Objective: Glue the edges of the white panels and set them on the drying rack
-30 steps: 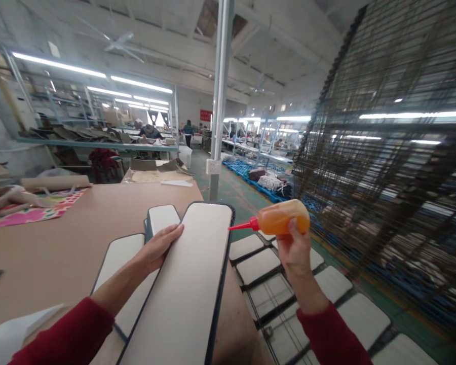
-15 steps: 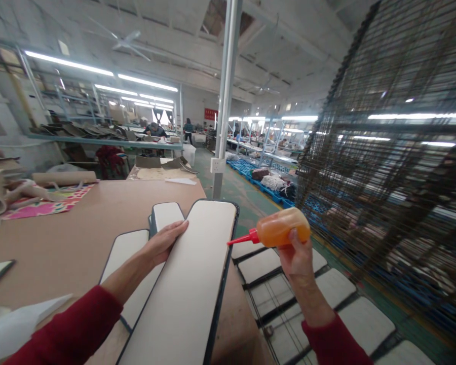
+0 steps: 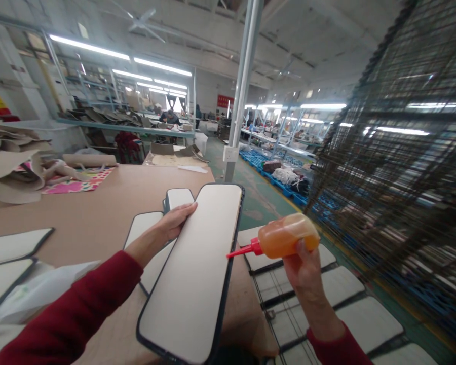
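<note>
As the head view shows, a translucent bottle point(image 3: 283, 234) lies almost horizontal in the right hand point(image 3: 304, 268), whose fingers are closed around its rear part. Inside it is an amber liquid, which fills the lower part, and the portion above looks paler. Its red nozzle point(image 3: 240, 251) is smooth and tapers to a thin tip, pointing left and slightly downward. This tip is at the right edge of a long white panel point(image 3: 197, 268); whether it touches, I cannot tell.

The panel has a flat, matt face, rounded corners and a dark border. It is in front of the person, over the near edge of the brown table point(image 3: 137, 197), and the left hand point(image 3: 175, 220) grips its upper left edge; the fingers below are hidden. Similar panels point(image 3: 150, 228) lie under and behind it.

To the right, more pale panels point(image 3: 368, 322) lie in rows beside thin metal wires. Farther away, blue crates point(image 3: 251, 157) stand on the green floor point(image 3: 258, 203), with bundles of fabric point(image 3: 285, 176) on them.
</note>
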Available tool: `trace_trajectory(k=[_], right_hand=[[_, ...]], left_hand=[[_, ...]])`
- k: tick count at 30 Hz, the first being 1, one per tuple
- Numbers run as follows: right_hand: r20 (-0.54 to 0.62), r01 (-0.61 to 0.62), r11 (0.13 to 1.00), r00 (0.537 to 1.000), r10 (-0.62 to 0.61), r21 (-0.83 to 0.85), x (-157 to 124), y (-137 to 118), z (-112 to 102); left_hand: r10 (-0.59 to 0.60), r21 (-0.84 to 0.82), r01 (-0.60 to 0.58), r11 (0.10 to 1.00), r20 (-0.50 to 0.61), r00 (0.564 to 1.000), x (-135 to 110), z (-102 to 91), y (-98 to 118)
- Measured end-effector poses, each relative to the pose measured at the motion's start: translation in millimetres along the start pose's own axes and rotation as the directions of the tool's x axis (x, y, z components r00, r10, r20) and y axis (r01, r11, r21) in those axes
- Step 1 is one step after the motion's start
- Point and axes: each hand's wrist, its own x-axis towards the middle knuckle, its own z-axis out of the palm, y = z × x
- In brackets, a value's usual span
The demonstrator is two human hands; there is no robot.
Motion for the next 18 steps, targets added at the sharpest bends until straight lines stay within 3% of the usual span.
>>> trace_trajectory(k=[18], right_hand=[[0.033, -0.135, 0.991, 0.99, 0.135, -0.012, -31, 8, -23]], left_hand=[[-0.022, -0.029, 0.02, 0.999, -0.087, 0.996, 15, -11.5, 3]])
